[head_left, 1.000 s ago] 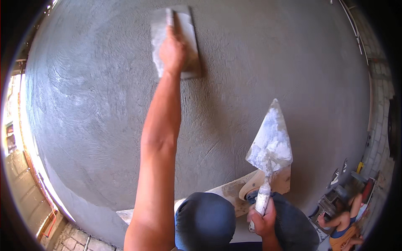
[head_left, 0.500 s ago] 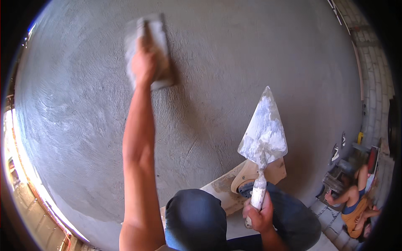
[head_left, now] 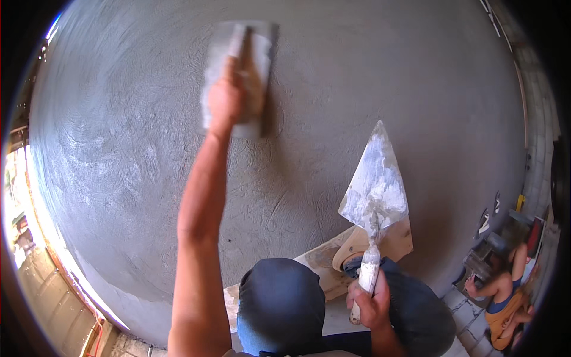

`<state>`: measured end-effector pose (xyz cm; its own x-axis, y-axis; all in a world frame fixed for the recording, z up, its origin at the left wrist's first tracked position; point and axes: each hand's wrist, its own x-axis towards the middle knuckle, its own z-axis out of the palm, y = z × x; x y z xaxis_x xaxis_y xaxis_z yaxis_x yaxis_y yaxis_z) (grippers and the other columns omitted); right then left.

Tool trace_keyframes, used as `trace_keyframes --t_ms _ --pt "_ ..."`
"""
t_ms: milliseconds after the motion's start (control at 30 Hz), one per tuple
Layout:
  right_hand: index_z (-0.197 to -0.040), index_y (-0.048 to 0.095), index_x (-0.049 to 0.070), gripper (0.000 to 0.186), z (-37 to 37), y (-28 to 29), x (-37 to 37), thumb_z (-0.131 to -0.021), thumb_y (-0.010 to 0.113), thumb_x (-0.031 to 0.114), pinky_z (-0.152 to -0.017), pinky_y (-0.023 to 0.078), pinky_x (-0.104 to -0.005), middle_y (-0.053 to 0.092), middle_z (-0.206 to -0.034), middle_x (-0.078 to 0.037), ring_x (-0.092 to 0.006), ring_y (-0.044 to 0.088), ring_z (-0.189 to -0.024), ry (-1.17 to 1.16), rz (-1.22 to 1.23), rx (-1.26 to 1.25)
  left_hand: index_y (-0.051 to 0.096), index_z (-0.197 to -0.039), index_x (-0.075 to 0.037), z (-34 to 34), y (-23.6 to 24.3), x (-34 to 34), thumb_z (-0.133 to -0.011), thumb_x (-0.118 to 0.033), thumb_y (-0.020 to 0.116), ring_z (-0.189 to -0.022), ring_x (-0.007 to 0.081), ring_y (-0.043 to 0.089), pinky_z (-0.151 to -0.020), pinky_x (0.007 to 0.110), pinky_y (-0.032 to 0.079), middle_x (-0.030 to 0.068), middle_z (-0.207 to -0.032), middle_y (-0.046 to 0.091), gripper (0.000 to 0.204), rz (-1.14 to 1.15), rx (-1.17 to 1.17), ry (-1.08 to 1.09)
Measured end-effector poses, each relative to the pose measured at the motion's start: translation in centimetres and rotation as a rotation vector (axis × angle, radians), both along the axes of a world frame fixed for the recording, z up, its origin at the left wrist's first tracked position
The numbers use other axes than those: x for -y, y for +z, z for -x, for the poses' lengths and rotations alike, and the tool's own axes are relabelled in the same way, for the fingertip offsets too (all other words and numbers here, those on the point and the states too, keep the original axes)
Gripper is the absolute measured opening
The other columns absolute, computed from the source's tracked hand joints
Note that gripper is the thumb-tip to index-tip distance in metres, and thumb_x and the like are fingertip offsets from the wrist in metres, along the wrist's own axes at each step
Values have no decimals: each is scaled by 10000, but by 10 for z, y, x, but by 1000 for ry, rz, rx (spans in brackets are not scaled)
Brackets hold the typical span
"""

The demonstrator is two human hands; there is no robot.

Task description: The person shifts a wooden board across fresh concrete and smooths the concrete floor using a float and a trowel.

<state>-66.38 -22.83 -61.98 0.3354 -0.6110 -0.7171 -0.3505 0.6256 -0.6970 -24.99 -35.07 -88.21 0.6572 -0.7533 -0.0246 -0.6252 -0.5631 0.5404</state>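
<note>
My left hand (head_left: 225, 98) grips the handle of a rectangular plastering float (head_left: 253, 77), blurred as it lies against grey plaster (head_left: 357, 71) with a streaked, uneven texture. My right hand (head_left: 372, 303) is closed round the pale handle of a pointed trowel (head_left: 377, 172), its blade upward and coated with whitish residue. Behind that trowel are a curved wooden piece (head_left: 392, 238) and a long pale plank (head_left: 312, 262). My dark-clothed knees (head_left: 279, 297) are bent between and beside my forearms.
At lower right a co-worker (head_left: 499, 303) in orange and blue is low among dark objects (head_left: 476, 262), near a yellow item (head_left: 520, 202) and a block wall (head_left: 535, 160). A bright gap (head_left: 24, 178) and boards (head_left: 47, 285) line the left edge. The plaster has holes (head_left: 485, 220) at right.
My left hand with the float went left and slightly down, then swung back right over the last half second. My right hand holds the trowel almost still, a little higher than a second ago.
</note>
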Motion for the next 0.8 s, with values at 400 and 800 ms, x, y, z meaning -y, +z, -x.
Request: trace_keyframes --t_ms 400,800 --pt "-1294 330 -45 496 -14 2 -3 -866 543 87 -518 445 -259 533 -733 -83 -127 518 -544 3 -3 19 465 -1350 -155 20 -5 -2 -934 -160 486 -646 402 629 -569 496 477 218 -747 650 417 92 5 19" --pt "-1250 352 -55 457 -13 6 1 -880 551 124 -510 441 -254 541 -716 -82 -119 514 -529 89 159 8 429 -1390 -118 2 -7 -150 -936 -183 509 -746 381 668 -654 457 523 217 -924 684 465 119 45 169"
